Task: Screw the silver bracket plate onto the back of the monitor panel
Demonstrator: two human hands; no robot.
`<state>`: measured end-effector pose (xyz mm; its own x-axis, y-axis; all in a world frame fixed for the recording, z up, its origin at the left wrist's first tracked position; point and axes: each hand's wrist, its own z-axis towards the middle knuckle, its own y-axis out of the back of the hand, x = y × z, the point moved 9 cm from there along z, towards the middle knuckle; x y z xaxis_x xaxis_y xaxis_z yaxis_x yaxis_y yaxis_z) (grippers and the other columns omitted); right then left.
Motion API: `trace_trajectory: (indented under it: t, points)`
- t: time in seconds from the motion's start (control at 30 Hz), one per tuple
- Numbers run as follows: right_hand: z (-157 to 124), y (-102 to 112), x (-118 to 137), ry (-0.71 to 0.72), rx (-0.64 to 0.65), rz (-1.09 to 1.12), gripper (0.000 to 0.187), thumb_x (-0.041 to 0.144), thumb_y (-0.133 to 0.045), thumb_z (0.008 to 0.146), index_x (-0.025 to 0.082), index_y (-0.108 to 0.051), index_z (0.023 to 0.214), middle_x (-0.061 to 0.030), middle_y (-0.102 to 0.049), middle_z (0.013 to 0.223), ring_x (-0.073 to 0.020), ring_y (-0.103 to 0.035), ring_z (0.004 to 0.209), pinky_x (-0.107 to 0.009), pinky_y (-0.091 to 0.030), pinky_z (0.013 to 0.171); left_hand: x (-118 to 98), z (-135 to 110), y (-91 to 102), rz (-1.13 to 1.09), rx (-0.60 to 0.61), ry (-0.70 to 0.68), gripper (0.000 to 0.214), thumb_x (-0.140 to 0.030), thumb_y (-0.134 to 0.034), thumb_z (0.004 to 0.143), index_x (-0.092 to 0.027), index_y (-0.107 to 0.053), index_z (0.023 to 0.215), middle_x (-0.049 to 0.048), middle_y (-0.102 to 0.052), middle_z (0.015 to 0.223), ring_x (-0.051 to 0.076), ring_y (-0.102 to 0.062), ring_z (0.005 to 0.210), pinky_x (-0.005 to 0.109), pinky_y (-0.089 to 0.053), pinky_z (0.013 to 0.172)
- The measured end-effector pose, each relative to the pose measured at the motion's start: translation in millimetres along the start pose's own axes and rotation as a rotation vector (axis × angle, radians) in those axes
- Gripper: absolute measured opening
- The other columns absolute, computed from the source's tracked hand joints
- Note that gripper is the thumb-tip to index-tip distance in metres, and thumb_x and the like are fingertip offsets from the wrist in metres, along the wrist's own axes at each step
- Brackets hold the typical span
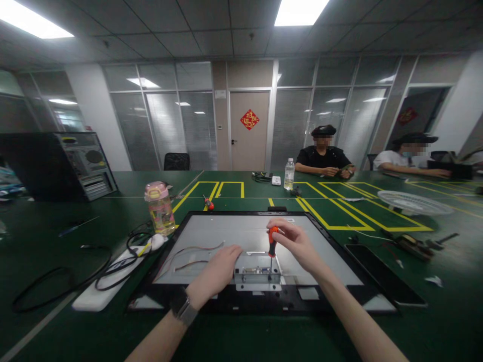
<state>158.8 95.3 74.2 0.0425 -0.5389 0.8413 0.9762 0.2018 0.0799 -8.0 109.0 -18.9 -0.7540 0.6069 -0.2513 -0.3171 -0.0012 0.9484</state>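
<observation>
A display panel (211,226) with a black frame lies flat before me, its grey-white back facing up. On its near part sits a metal bracket (258,287) carrying a small board with connectors. My right hand (294,242) grips the red-and-black handle of a screwdriver (272,245), held upright with its tip down at the bracket's right side. Against the bracket's left end rests my left hand (221,266), fingers stretched out and close together; their tips are partly hidden. Thin cables (188,249) run over the panel left of that hand.
Left of the panel stand a pink-lidded bottle (160,208) and a white power strip (100,291) with black cords. Another red screwdriver (209,203) lies beyond the panel. At right are a dark flat slab (385,274) and a caliper-like tool (415,246). Two people sit across the table.
</observation>
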Motion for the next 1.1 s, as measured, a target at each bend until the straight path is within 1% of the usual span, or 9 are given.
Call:
trace_trajectory:
  t: [0.1, 0.23, 0.33, 0.4, 0.5, 0.63, 0.83, 0.97, 1.1]
  points:
    - [-3.0, 17.5, -13.4, -0.029, -0.108, 0.066, 0.018, 0.039, -0.072, 0.078, 0.025, -0.073, 0.090, -0.0024, -0.069, 0.089, -0.0182, -0.063, 0.081, -0.031, -0.049, 0.078, -1.9, 0.0, 0.6, 0.013, 0.006, -0.008, 0.051, 0.002, -0.032, 0.082, -0.013, -0.050, 0.127, 0.0121, -0.053, 0.133, 0.020, -0.049, 0.123, 0.036, -0.033, 0.108]
    - [-3.2, 21.2, -24.4, -0.106, -0.072, 0.227, 0.030, 0.044, -0.070, 0.079, 0.027, -0.071, 0.103, -0.0052, -0.073, 0.093, -0.0222, -0.065, 0.093, -0.038, -0.047, 0.090, -3.8, -0.1, 3.5, 0.005, -0.001, -0.010, 0.051, 0.003, -0.033, 0.082, -0.013, -0.050, 0.127, 0.0122, -0.054, 0.132, 0.020, -0.049, 0.123, 0.036, -0.033, 0.108]
    - [-3.7, 21.5, -26.0, -0.112, -0.075, 0.212, 0.029, 0.046, -0.071, 0.077, 0.026, -0.073, 0.097, -0.0061, -0.072, 0.100, -0.0229, -0.065, 0.092, -0.039, -0.048, 0.089, -2.9, 0.0, 3.7, 0.006, -0.005, -0.008, 0.051, 0.003, -0.032, 0.082, -0.014, -0.050, 0.126, 0.0116, -0.055, 0.131, 0.020, -0.050, 0.121, 0.036, -0.035, 0.107]
    - [-4.5, 21.7, -25.8, -0.106, -0.096, 0.190, 0.028, 0.045, -0.075, 0.073, 0.026, -0.074, 0.094, -0.0046, -0.072, 0.096, -0.0221, -0.066, 0.088, -0.038, -0.049, 0.086, -1.9, 0.2, 2.6, 0.008, 0.003, -0.005, 0.051, 0.003, -0.032, 0.082, -0.015, -0.050, 0.126, 0.0112, -0.055, 0.130, 0.020, -0.051, 0.121, 0.036, -0.035, 0.106]
    - [-5.4, 17.3, -23.9, -0.105, -0.079, 0.202, 0.031, 0.044, -0.074, 0.074, 0.026, -0.073, 0.100, -0.0040, -0.073, 0.090, -0.0217, -0.066, 0.087, -0.039, -0.049, 0.086, -2.2, 0.2, 3.3, 0.005, 0.002, -0.006, 0.049, 0.002, -0.032, 0.082, -0.015, -0.050, 0.125, 0.0113, -0.055, 0.130, 0.020, -0.050, 0.121, 0.036, -0.035, 0.106]
    - [-5.8, 12.4, -20.8, -0.096, -0.039, 0.209, 0.033, 0.043, -0.068, 0.081, 0.026, -0.070, 0.108, -0.0062, -0.072, 0.097, -0.0229, -0.064, 0.096, -0.040, -0.046, 0.091, -4.5, -0.3, 5.3, -0.001, 0.015, 0.007, 0.051, 0.002, -0.033, 0.081, -0.015, -0.050, 0.125, 0.0115, -0.054, 0.131, 0.020, -0.049, 0.122, 0.037, -0.035, 0.107]
    - [-7.0, 22.6, -18.0, -0.033, -0.147, 0.076, 0.026, 0.042, -0.072, 0.076, 0.028, -0.074, 0.098, -0.0033, -0.070, 0.094, -0.0209, -0.062, 0.087, -0.037, -0.048, 0.085, -4.4, -0.5, 6.6, 0.011, 0.010, 0.025, 0.054, 0.002, -0.034, 0.079, -0.017, -0.050, 0.127, 0.0093, -0.054, 0.133, 0.019, -0.049, 0.123, 0.037, -0.034, 0.108]
    - [-7.3, 13.8, -20.1, -0.075, -0.080, 0.183, 0.029, 0.043, -0.068, 0.081, 0.027, -0.071, 0.106, -0.0055, -0.072, 0.096, -0.0224, -0.063, 0.094, -0.040, -0.046, 0.091, -2.4, 1.4, 2.1, 0.007, 0.007, 0.001, 0.052, 0.003, -0.034, 0.079, -0.016, -0.051, 0.125, 0.0102, -0.055, 0.131, 0.019, -0.050, 0.122, 0.036, -0.036, 0.107]
    - [-7.4, 10.9, -18.7, -0.053, -0.068, 0.199, 0.024, 0.044, -0.069, 0.079, 0.028, -0.073, 0.097, -0.0046, -0.068, 0.101, -0.0209, -0.062, 0.092, -0.037, -0.047, 0.088, 0.5, 2.3, 0.0, -0.001, -0.008, -0.005, 0.050, 0.002, -0.034, 0.081, -0.016, -0.051, 0.125, 0.0104, -0.056, 0.130, 0.019, -0.050, 0.122, 0.035, -0.036, 0.106]
